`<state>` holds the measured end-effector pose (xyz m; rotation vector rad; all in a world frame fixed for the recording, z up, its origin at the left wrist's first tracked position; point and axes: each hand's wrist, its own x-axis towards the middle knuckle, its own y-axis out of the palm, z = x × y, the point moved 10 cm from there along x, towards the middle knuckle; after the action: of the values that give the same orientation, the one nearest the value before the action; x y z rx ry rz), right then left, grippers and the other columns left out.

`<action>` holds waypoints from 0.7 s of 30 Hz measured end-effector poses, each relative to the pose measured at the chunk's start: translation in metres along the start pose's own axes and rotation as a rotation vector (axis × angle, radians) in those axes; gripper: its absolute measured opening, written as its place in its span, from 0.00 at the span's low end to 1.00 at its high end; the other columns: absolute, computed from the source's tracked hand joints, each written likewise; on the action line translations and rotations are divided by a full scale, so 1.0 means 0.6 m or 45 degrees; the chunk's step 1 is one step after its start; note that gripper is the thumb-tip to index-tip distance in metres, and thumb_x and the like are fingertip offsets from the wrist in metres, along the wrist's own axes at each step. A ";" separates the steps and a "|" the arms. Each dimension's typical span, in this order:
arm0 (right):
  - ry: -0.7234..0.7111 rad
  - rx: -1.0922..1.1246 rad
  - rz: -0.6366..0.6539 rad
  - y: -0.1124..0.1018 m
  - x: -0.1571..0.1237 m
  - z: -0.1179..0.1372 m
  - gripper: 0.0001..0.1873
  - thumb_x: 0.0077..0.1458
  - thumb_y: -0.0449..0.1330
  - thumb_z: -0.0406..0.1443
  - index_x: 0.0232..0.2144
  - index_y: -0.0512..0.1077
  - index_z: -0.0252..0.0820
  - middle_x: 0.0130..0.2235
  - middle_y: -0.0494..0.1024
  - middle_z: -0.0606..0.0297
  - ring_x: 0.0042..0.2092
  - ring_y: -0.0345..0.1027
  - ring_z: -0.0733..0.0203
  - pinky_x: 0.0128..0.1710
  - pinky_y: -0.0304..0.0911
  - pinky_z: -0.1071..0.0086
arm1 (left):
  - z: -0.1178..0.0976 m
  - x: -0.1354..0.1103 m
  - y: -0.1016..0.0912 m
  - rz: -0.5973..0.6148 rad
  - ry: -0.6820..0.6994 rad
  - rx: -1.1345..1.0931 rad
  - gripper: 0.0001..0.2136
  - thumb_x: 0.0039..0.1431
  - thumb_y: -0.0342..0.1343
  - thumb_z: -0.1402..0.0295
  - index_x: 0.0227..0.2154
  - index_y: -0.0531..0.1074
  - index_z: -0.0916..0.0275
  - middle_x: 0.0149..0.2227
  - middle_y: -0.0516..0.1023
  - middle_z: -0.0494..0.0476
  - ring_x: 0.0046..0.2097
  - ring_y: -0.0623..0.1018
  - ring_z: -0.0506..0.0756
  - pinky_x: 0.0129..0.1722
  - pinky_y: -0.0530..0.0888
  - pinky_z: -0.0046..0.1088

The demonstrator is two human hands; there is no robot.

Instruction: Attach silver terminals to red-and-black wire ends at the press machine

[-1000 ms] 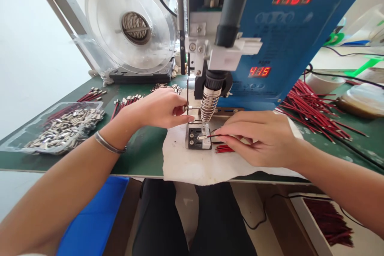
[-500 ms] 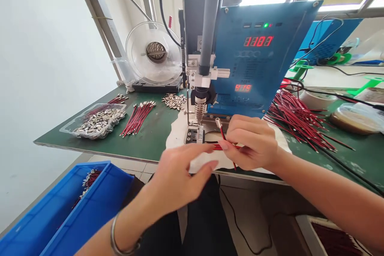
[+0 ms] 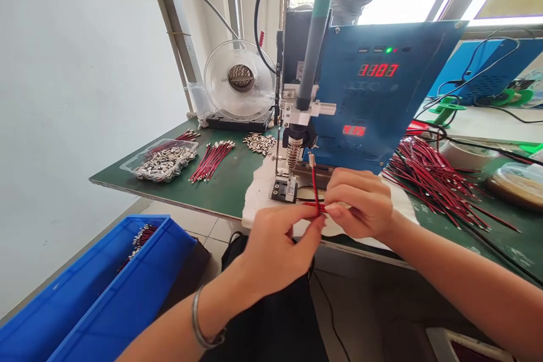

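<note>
My left hand [image 3: 282,246] comes in from the lower left, its thumb and forefinger pinched on the lower part of a red-and-black wire [image 3: 314,181]. This wire stands nearly upright, with a small silver metal connector [image 3: 311,159] on its top end. My right hand [image 3: 360,203] is closed just right of it, fingers curled. Several red wires [image 3: 310,204] run sideways into its fingertips, and the rest of them is hidden. Both hands are in front of the soldering machine's tip [image 3: 293,161] and its small black fixture [image 3: 283,191].
The blue control box [image 3: 360,102] stands behind. On the green table [image 3: 169,195] are a plastic tray of connectors [image 3: 165,159], finished-looking wires [image 3: 212,159], loose connectors [image 3: 258,143] and a large wire pile [image 3: 432,181]. A blue bin [image 3: 139,271] sits lower left.
My left hand has closed its open thumb and forefinger on the wire with the connector. The wire has become more upright and is out of my right fingertips. The view has shifted left.
</note>
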<state>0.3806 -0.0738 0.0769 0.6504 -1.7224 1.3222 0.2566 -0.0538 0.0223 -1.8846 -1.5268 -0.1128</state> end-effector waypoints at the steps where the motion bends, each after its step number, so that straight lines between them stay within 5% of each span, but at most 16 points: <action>1: 0.004 0.001 0.007 0.001 -0.002 -0.002 0.18 0.78 0.57 0.38 0.31 0.70 0.47 0.25 0.70 0.69 0.26 0.61 0.60 0.27 0.58 0.66 | 0.008 -0.002 -0.021 -0.017 -0.028 0.079 0.11 0.65 0.60 0.61 0.34 0.86 0.59 0.22 0.80 0.52 0.20 0.65 0.50 0.21 0.65 0.30; 6: 0.024 -0.006 -0.039 0.000 -0.005 -0.011 0.17 0.77 0.58 0.37 0.32 0.70 0.47 0.25 0.70 0.70 0.26 0.61 0.62 0.26 0.57 0.67 | 0.081 0.036 -0.171 -0.044 -0.306 0.716 0.19 0.69 0.52 0.55 0.31 0.82 0.58 0.18 0.73 0.51 0.23 0.69 0.54 0.26 0.64 0.32; 10: 0.020 -0.016 -0.032 0.004 -0.004 -0.018 0.18 0.77 0.60 0.35 0.30 0.68 0.46 0.24 0.70 0.71 0.26 0.60 0.63 0.26 0.56 0.68 | 0.149 0.102 -0.264 0.178 -0.590 1.463 0.22 0.72 0.44 0.56 0.37 0.82 0.58 0.42 0.90 0.64 0.47 0.86 0.68 0.41 0.74 0.39; 15: 0.172 -0.097 0.167 0.026 -0.015 -0.054 0.17 0.74 0.62 0.34 0.29 0.73 0.44 0.25 0.74 0.69 0.27 0.65 0.63 0.29 0.57 0.68 | 0.198 0.158 -0.288 0.341 -0.685 1.584 0.16 0.65 0.52 0.61 0.31 0.81 0.62 0.52 0.88 0.79 0.55 0.85 0.79 0.48 0.75 0.46; 21: 0.291 -0.111 0.365 0.043 -0.038 -0.093 0.12 0.73 0.62 0.36 0.35 0.80 0.43 0.29 0.81 0.64 0.31 0.72 0.59 0.34 0.61 0.67 | 0.240 0.170 -0.287 0.352 -0.596 1.531 0.19 0.59 0.60 0.54 0.18 0.70 0.61 0.34 0.87 0.73 0.48 0.84 0.73 0.49 0.69 0.44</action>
<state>0.3887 -0.0154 0.0487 0.1969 -1.7163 1.4446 0.0842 0.1215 0.0413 -1.0954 -1.1140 1.1735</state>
